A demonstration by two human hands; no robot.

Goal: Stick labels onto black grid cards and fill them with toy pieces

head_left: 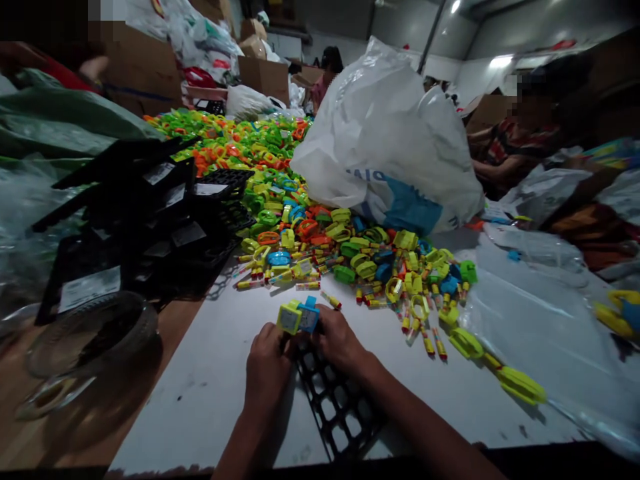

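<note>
Left hand (269, 363) is pinching 1 yellow toy watch (289, 318) in its fingers, right hand (340, 339) is clamping 1 blue toy watch (309, 317), both sitting over the far end of a black grid tray (327, 409) on the white surface (195, 400). Clear bowl (47, 353) is holding something dark, can't tell what. Big white bag (385, 127) is hiding its contents, and some fingertips aren't showing either
</note>
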